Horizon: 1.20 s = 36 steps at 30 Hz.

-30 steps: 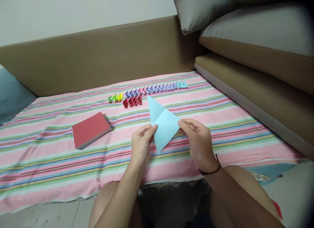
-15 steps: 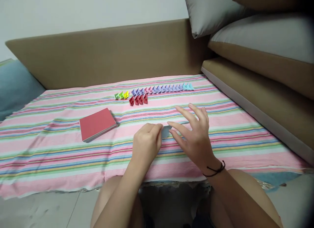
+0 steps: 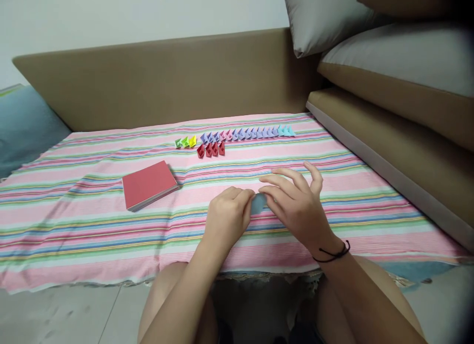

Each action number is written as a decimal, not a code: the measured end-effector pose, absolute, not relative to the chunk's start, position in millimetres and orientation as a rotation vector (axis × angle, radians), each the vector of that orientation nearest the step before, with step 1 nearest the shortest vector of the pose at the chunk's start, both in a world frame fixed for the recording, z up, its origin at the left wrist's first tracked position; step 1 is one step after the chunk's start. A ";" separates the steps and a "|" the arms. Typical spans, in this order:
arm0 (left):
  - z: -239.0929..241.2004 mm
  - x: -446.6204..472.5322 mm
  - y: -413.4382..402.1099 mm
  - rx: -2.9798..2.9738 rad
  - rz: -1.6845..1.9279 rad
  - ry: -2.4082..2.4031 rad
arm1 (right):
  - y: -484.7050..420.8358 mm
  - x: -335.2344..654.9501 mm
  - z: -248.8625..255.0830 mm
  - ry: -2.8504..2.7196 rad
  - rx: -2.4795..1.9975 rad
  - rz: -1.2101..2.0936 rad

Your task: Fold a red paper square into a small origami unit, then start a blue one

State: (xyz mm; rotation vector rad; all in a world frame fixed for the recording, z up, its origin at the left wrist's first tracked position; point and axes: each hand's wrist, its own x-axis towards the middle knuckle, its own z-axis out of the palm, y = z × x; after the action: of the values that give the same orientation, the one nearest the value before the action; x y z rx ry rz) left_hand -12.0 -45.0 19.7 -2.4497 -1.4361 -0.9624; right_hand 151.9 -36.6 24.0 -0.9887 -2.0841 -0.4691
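Head view: the left hand (image 3: 227,213) is closed in a pinch, thumb and index finger clamped on the left end of a sheet of blue paper (image 3: 258,204). The right hand (image 3: 301,210) is partly open, its outer fingers spread; its thumb and index fingertips meet the right side of the blue paper, but whether they grip it cannot be told. The blue paper is positioned between the two hands, over the part of the striped cloth (image 3: 92,225) toward its front edge. A black cord (image 3: 335,255) encircles the right wrist. A red-topped stack (image 3: 150,185) lies left of the left hand, set at an angle to the front edge of the striped cloth. Near the back edge, a row of lavender and pink folded pieces (image 3: 248,134) ends at its right in light-blue folded pieces (image 3: 284,131). Green and yellow folded pieces (image 3: 185,142) stand at its left; four dark-red folded pieces (image 3: 209,150) stand in front.
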 end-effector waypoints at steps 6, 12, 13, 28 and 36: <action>21.6 -23.6 -42.8 -2.418 -0.969 -1.476 | -25.0 189.8 25.7 -1.975 -1.086 -0.490; 21.7 -26.1 -41.9 -2.395 -0.987 -1.499 | -24.2 192.5 24.6 -1.871 -1.041 -0.318; 21.3 -24.4 -42.1 -2.408 -0.983 -1.490 | -26.1 186.6 24.6 -1.939 -1.016 -0.291; 23.7 -26.5 -42.6 -2.473 -1.043 -1.510 | -18.8 217.2 24.1 -1.983 -1.080 -0.361; 24.1 -17.8 -41.8 -2.589 -1.072 -1.580 | -28.8 196.0 29.6 -1.893 -0.996 0.007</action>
State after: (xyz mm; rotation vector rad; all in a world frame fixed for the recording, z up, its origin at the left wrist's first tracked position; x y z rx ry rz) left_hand -17.8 -41.8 24.1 -2.5891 -1.5802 -1.0717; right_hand 196.0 -28.8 29.6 -0.9959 -1.8935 0.0075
